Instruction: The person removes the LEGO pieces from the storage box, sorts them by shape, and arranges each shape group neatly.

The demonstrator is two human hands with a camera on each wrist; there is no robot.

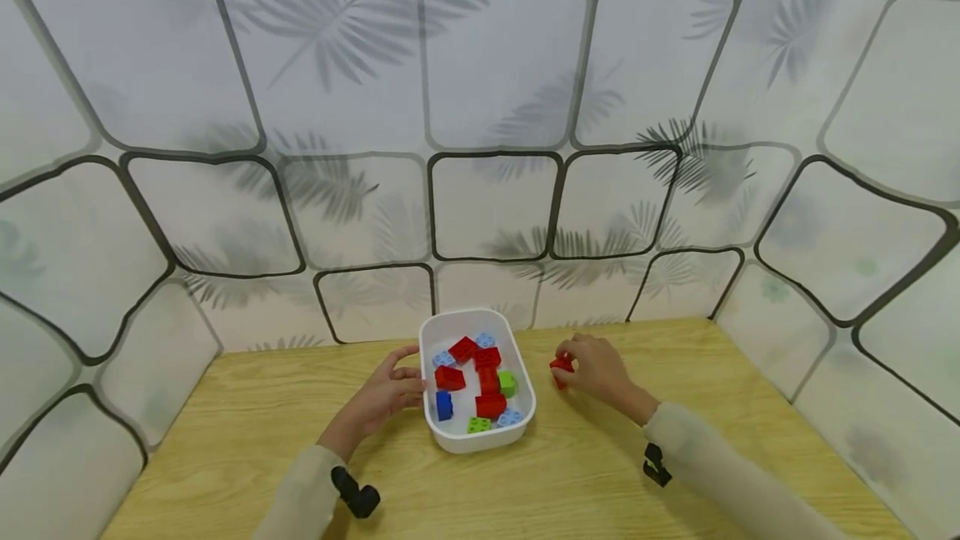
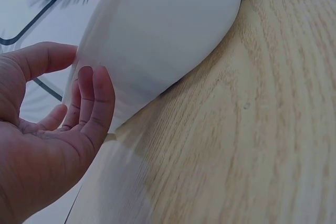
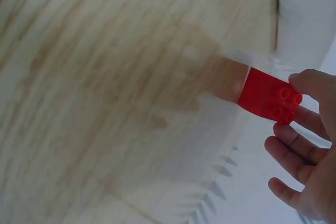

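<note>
A white plastic box [image 1: 528, 394] stands on the table, holding several toy building bricks in red, light blue, green and dark blue. My left hand [image 1: 386, 398] is at the box's left side, its fingertips against the outer wall. In the left wrist view the thumb of the left hand [image 2: 58, 114] lies along the box's edge [image 2: 157, 30], fingers loosely bent. To the right of the box, my right hand [image 1: 597, 369] pinches a red brick [image 1: 561, 368] between thumb and fingers. Round studs show on this brick [image 3: 270, 96] in the right wrist view, and the other fingers stay off it.
The wooden table [image 1: 270, 432] reaches back to a pale wall covering [image 1: 495, 207] with dark outlined shapes and leaf prints, which also closes in both sides. Each sleeve carries a black wrist mount, one on the left [image 1: 356, 493] and one on the right [image 1: 656, 465].
</note>
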